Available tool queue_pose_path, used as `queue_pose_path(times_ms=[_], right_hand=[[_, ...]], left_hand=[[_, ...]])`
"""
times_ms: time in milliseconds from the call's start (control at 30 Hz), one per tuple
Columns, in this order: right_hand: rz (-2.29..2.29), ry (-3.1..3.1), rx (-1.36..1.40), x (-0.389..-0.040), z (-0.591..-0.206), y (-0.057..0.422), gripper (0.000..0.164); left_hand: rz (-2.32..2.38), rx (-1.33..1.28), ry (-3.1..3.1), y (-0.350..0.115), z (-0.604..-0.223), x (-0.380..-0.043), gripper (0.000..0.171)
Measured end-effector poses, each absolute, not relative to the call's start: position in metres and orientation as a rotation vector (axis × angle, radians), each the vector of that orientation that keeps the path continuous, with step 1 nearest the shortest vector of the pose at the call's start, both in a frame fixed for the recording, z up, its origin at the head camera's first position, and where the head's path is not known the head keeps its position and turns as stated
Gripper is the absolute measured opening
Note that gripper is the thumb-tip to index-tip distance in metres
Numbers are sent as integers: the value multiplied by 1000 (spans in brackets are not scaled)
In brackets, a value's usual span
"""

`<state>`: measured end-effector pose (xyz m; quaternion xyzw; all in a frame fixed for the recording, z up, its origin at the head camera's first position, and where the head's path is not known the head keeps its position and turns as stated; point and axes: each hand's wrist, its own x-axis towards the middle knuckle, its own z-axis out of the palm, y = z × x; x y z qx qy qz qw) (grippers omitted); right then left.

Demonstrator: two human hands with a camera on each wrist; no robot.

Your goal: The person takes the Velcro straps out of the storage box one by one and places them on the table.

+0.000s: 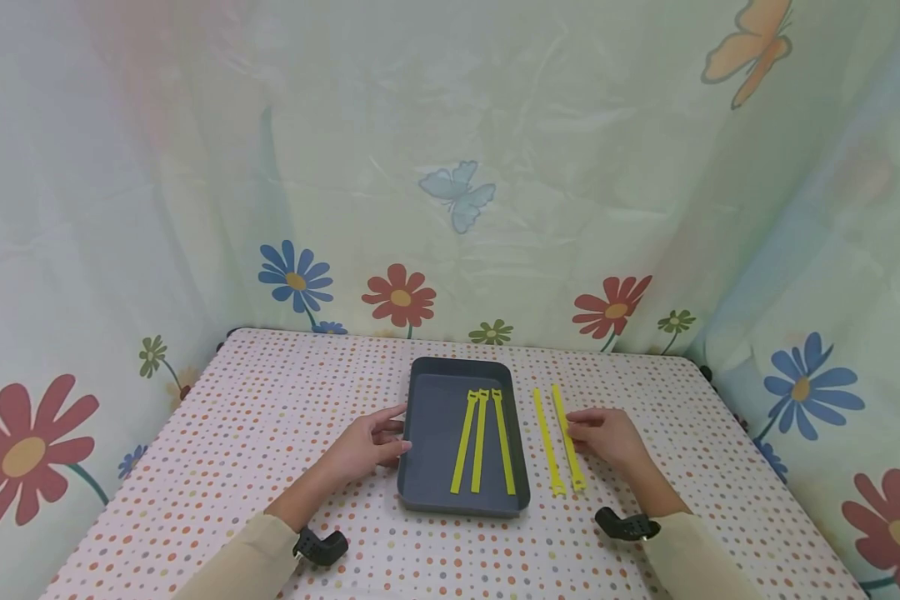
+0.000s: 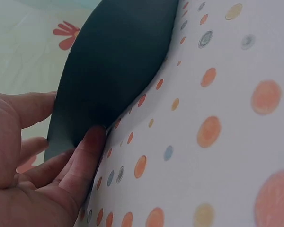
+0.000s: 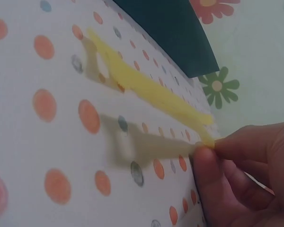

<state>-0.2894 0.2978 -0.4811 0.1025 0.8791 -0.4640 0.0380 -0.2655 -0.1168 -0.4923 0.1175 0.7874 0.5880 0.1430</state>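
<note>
My right hand (image 1: 611, 435) pinches a yellow hook-and-loop cable tie (image 1: 565, 429) by its side, thumb and forefinger together. In the right wrist view, this tie shows edge-on, overlapping another, with shadows on the cloth. Just left of it, a second yellow tie (image 1: 547, 442) lies lengthwise, its slotted head toward me. Inside the dark grey tray (image 1: 429, 442) are three more yellow ties (image 1: 504, 442), slotted heads at the far side. My left hand (image 1: 362, 448) touches the tray's left outer wall (image 2: 118, 56) with loosely bent fingers.
A white cloth with coloured dots (image 1: 292, 379) covers the table. Behind and at both sides hangs a pale curtain (image 1: 570, 167) printed with flowers and butterflies. Black wrist straps (image 1: 322, 547) sit on both forearms, over beige sleeves.
</note>
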Motion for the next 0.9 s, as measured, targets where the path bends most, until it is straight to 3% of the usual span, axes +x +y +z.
queue_pose_path(times_ms=[900], right_hand=[[-1264,2777,368,-292,-475,288,27]], left_hand=[[1730,373,2244,-117,-500,-268,72]])
